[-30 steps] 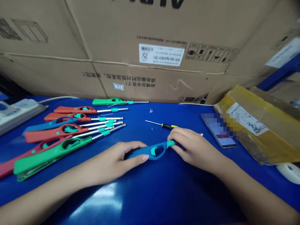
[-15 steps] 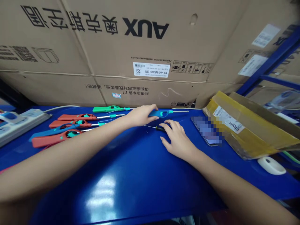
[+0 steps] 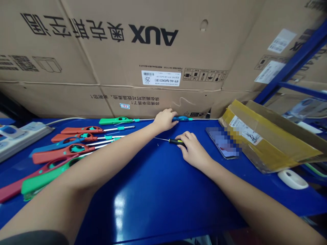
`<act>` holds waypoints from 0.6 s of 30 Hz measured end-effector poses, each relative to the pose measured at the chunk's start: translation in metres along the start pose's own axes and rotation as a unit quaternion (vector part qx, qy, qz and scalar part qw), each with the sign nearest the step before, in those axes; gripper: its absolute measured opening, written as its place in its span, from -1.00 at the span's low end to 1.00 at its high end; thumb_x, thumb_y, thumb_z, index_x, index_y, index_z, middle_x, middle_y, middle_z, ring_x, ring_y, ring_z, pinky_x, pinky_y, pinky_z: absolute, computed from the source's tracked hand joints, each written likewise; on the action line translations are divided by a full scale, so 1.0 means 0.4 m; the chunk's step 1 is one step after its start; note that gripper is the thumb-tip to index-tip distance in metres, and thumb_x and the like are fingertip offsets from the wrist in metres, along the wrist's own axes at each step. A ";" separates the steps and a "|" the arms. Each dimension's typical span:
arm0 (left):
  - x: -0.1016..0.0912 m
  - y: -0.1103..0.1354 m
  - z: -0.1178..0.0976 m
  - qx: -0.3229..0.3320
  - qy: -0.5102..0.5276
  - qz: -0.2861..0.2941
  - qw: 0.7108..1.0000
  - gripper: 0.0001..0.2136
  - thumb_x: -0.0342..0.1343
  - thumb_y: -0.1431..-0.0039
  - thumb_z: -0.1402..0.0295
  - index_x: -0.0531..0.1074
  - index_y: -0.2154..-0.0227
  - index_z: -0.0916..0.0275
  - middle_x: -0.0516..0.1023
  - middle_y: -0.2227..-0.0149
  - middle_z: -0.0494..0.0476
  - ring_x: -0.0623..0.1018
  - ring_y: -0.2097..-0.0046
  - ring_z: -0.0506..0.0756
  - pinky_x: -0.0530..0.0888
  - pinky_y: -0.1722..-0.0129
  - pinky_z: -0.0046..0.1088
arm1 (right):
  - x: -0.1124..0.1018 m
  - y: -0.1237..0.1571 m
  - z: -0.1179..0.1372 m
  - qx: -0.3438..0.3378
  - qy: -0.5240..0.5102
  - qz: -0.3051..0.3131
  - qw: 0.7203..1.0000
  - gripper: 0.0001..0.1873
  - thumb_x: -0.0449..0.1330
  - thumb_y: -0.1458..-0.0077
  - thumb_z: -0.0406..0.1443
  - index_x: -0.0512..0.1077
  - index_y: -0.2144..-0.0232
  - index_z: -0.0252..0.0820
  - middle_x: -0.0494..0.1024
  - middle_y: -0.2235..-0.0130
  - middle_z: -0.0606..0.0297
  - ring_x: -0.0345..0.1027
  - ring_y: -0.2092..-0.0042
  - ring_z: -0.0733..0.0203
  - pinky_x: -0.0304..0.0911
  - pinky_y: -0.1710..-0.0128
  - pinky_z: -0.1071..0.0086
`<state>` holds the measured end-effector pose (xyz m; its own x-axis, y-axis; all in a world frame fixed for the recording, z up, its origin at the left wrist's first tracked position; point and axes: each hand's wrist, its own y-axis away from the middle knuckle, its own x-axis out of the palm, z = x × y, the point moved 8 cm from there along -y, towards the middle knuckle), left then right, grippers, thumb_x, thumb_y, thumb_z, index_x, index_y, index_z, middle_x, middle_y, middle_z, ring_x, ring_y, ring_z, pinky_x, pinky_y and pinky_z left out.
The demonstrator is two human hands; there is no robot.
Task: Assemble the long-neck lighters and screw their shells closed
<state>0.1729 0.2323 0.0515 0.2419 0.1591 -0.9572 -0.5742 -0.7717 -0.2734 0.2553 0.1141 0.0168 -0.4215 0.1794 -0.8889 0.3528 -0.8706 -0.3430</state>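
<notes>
Change: the blue lighter (image 3: 183, 118) has gone from the near middle of the blue table (image 3: 158, 194), where both hands held it, to the back edge; the right hand has let go of it and come onto the screwdriver.
Far left: a white power strip (image 3: 24, 135) lies at the table's edge, its cable running along the back.
Lighter row (image 3: 74, 149): red, blue and green long-nosed lighters lie side by side, handles to the left, metal nozzles pointing right; the left forearm crosses in front of the nozzles.
Green lighter (image 3: 116, 120): lies alone behind the row, against the foot of the big cardboard box (image 3: 158, 51).
Left hand (image 3: 165, 119): stretched to the back of the table, fingers curled closed round the blue lighter's handle.
Blue lighter: lies along the foot of the box, in line with the green one, nozzle pointing right.
Screwdriver (image 3: 171, 141): flat on the table, thin shaft pointing left, black-and-yellow handle under the right fingertips.
Right hand (image 3: 194, 149): palm down, fingers gently bent over the screwdriver handle; whether they pinch it cannot be told.
Phone (image 3: 222, 141): flat, just right of the right hand.
Yellow-taped carton (image 3: 268, 143): tilted, beside the phone.
White mouse (image 3: 292, 179): near the carton's front corner.
</notes>
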 end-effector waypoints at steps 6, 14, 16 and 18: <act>-0.173 0.158 0.060 -0.027 -0.005 0.008 1.000 -0.71 0.01 -0.38 0.22 0.51 0.01 0.22 0.59 0.02 0.19 0.56 -0.02 0.19 0.49 0.00 -0.27 | -0.003 0.001 -0.022 -0.002 -0.021 -0.011 1.000 -0.75 0.11 -0.22 -0.44 0.42 0.07 -0.13 0.44 0.13 0.15 0.33 0.05 0.02 0.38 0.00 0.06; -0.273 0.576 0.256 -0.146 -0.041 0.170 0.974 -0.76 0.14 -0.21 0.17 0.62 0.26 0.19 0.67 0.21 0.14 0.63 0.25 0.22 0.49 0.24 -0.33 | 0.008 0.005 -0.017 0.010 0.000 0.012 1.000 -0.73 0.08 -0.23 -0.42 0.43 0.04 -0.16 0.44 0.09 0.08 0.35 0.01 -0.07 0.38 0.01 -0.01; -0.265 0.675 0.310 -0.212 -0.063 0.185 0.957 -0.67 0.23 -0.05 0.22 0.60 0.11 0.17 0.65 0.02 0.22 0.63 0.08 0.34 0.50 0.08 -0.18 | 0.010 0.005 -0.016 0.014 0.005 0.018 1.000 -0.73 0.08 -0.23 -0.41 0.43 0.04 -0.18 0.45 0.08 0.07 0.35 -0.01 -0.09 0.38 0.01 -0.02; -0.262 0.743 0.338 -0.239 -0.058 0.152 0.957 -0.63 0.22 0.01 0.27 0.59 0.08 0.16 0.66 0.03 0.19 0.62 0.03 0.35 0.51 0.04 -0.17 | 0.011 0.004 -0.015 0.017 0.010 0.021 1.000 -0.73 0.09 -0.23 -0.40 0.43 0.04 -0.17 0.45 0.07 0.07 0.35 -0.02 -0.11 0.37 0.01 -0.03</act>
<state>-0.1287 0.0693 0.0576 0.0158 -0.0719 -0.9973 -0.1740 -0.9824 0.0681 0.2591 0.1162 0.0105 -0.3907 0.1506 -0.9081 0.3411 -0.8926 -0.2948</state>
